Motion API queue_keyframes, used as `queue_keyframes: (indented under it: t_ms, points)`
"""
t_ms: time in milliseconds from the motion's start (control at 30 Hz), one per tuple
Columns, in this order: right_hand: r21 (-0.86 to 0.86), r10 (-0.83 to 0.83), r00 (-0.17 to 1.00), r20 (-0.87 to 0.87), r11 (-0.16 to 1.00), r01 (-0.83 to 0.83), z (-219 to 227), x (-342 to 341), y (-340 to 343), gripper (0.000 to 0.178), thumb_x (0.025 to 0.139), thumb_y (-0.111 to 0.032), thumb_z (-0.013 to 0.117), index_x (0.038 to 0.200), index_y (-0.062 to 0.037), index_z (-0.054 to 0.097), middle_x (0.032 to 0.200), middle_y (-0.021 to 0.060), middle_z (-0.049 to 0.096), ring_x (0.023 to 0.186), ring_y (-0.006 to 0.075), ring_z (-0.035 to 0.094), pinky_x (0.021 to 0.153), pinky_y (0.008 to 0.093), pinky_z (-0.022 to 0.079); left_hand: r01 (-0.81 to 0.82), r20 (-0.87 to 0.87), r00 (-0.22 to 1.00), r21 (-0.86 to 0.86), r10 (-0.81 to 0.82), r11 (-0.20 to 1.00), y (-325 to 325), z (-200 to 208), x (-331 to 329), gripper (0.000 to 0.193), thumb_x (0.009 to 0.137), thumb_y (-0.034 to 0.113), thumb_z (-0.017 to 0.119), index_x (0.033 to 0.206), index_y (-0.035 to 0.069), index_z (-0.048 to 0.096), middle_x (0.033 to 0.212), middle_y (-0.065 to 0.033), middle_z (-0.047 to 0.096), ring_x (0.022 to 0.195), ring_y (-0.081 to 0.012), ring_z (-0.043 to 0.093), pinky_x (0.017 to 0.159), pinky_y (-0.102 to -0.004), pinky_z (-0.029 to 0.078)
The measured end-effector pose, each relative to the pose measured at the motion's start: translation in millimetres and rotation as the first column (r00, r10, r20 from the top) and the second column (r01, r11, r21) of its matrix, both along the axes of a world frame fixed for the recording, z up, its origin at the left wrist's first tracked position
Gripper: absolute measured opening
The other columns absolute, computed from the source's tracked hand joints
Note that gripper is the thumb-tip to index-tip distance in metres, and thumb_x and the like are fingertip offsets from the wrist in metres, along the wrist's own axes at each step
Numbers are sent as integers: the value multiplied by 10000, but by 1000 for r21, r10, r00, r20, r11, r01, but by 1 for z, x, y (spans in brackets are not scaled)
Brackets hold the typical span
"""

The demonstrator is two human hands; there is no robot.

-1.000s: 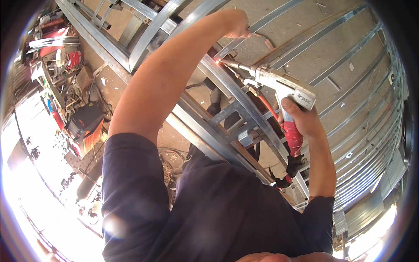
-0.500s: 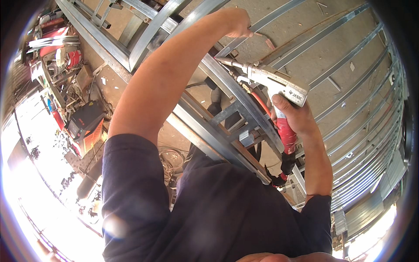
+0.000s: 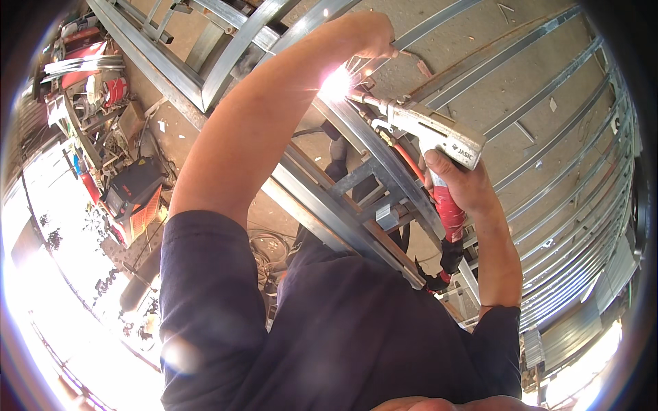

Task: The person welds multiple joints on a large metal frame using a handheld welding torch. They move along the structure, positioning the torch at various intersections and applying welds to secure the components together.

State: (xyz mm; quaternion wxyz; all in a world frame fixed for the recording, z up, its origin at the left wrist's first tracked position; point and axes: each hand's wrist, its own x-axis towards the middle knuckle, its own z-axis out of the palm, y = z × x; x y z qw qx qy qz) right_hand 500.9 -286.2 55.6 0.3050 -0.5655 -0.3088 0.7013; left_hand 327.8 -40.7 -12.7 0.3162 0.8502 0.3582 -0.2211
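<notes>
My right hand (image 3: 465,183) is wrapped round the red-and-white grip of a welding gun (image 3: 435,131), thumb up near its pale body. The nozzle points to the upper left, and a bright pinkish-white arc (image 3: 336,83) glows at its tip on a square steel tube (image 3: 384,161) of a metal frame. Beyond the arc, my left arm reaches across the frame; my left hand (image 3: 375,35) is bent down with its fingers curled in. Whatever those fingers may hold is hidden. The glare covers the spot being welded.
Long galvanized steel bars (image 3: 521,123) run across the right side above a concrete floor. More welded tubes (image 3: 240,58) lie at the upper left. A black case (image 3: 136,186) and assorted tools stand at the left. Coiled cable (image 3: 271,248) lies on the floor near my body.
A bright arc with a few sparks has lit at the gun's tip, where only the bare nozzle showed before. Both hands stay nearly in place.
</notes>
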Motion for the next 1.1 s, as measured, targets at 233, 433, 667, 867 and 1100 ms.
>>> queue_keyframes:
  t_ms: [233,433,667,867,1100]
  points:
    - [13,-11,1000,-15,1000,11,2,-2,0,382,998,-272,716,1252,-4,617,872,60,665,668,119,634,600,285,541,13,-27,1000,3,-13,1000,3,-6,0,402,943,407,692,1189,98,766,1073,-148,756,1045,-355,705,904,-495,526]
    - [-1,-21,1000,-5,1000,21,1,-3,-2,353,997,-233,703,1255,-8,618,880,61,671,672,125,634,608,288,541,-18,-48,999,-5,18,1000,0,-2,1,406,944,417,690,1212,119,762,1092,-139,757,1070,-357,701,930,-506,521]
    - [-155,-66,992,107,984,83,14,34,-35,366,970,-268,720,1212,-3,646,940,96,712,693,142,671,617,295,560,64,19,998,49,-65,997,2,-1,-5,393,960,404,682,1148,66,751,1060,-161,748,1039,-362,704,900,-476,531]
    - [-129,-126,990,71,983,134,19,74,-84,551,913,-425,799,1237,-6,646,943,101,705,702,146,668,621,305,568,-249,399,901,158,169,956,-55,4,33,408,945,402,687,1166,64,742,1062,-166,749,1017,-366,714,874,-489,540]
    - [-169,-114,994,-5,979,111,7,75,-98,542,890,-424,821,1192,-1,666,922,95,703,708,153,663,623,320,569,-54,264,963,13,49,998,-99,-25,53,372,908,389,713,1083,63,751,919,-184,730,923,-379,706,817,-500,532]
